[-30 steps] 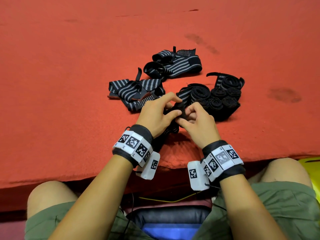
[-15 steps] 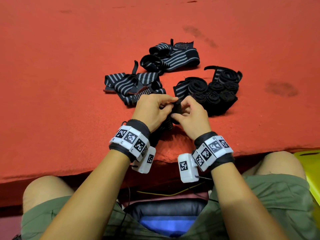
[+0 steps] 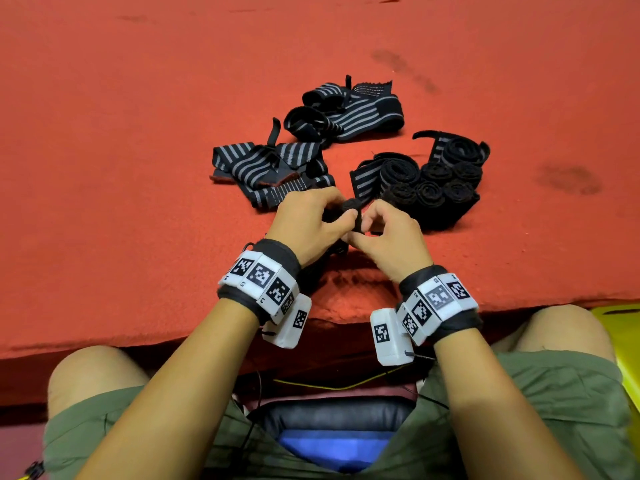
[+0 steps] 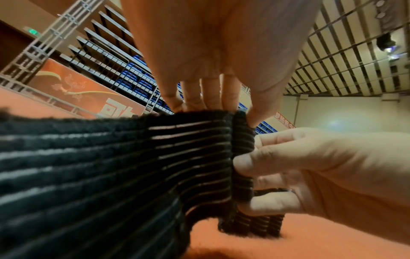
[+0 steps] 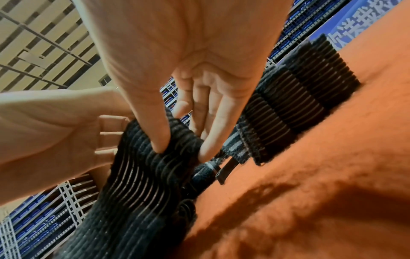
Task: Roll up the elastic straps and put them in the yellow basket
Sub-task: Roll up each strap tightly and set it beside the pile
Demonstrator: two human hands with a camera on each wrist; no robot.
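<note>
While your left hand [image 3: 304,220] and right hand [image 3: 388,233] pinched the strap [image 3: 353,209] just above the red mat [image 3: 138,168], its rolled end had grown tighter than a second earlier, so rolling continued, the yellow basket [image 3: 623,327] unreached.

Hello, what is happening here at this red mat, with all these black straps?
A seated person is rolling up a striped elastic strap: the left hand and right hand both pinch its small rolled end. Finished rolls lie in a cluster to the right on the red mat; two loose straps wait behind. The yellow basket barely shows.
</note>
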